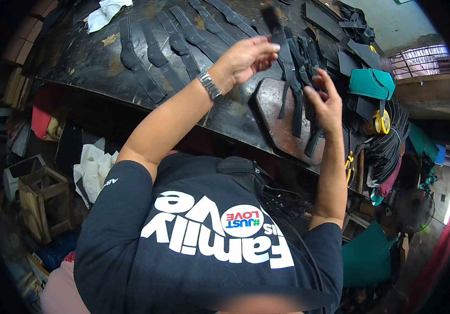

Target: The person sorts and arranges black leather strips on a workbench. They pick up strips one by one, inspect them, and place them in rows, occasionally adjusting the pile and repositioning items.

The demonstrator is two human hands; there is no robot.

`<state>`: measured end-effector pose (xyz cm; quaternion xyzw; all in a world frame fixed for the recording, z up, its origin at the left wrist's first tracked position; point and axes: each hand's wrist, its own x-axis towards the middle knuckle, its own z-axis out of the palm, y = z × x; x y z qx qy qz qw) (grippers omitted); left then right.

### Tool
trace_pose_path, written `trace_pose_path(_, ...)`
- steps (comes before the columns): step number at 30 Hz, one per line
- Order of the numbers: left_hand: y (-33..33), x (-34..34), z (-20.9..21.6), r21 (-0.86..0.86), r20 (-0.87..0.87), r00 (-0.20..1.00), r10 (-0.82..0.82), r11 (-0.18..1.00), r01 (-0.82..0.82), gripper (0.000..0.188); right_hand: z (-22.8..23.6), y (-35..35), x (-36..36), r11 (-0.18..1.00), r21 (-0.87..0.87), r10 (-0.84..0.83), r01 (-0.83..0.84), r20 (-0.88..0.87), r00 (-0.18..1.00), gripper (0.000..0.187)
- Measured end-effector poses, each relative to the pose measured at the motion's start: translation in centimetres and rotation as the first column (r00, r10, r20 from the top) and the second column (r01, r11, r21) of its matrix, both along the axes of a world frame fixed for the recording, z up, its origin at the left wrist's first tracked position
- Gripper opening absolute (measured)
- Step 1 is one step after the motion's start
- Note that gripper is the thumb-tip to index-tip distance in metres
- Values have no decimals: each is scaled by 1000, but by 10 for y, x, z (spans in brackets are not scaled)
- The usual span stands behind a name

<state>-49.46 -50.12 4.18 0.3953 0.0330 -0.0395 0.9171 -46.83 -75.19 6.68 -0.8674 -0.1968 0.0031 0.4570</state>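
Observation:
My left hand [243,62], with a metal watch on its wrist, is closed at the fingertips on a black strap piece [273,22]. The upper end of that strap is blurred, and its lower part hangs by the pile. A tangled bunch of narrow black straps [297,86] lies over a brown, worn slab [273,99] at the table's front edge. Just right of the bunch is my right hand [328,102], its thumb and fingers curved but apart, with nothing plainly held.
Several black shaped strips [154,55] lie in a row across the dark table [78,70]. A white cloth [107,13] sits at the far left. To the right are a teal piece [371,83], a yellow tape roll [382,122] and a black cable coil [392,146].

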Motion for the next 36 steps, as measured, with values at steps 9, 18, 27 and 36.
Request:
trace_pose_path(9,11,-48,-19,-227,37,999,-24,973,32,23,-4,66,-14,877,335,469,-346,-436,768,45)
trace_pose_path(18,41,-71,-19,78,154,985,77,993,-90,35,-6,100,-20,888,320,454,-331,-486,747,21)
trace_pose_path(27,103,-67,-36,333,127,896,425,833,-442,17,-21,120,-36,900,389,423,-196,-674,606,27)
trace_pose_path(36,176,-72,-45,614,243,799,550,550,-566,30,-27,134,-55,883,414,461,-223,-671,580,43)
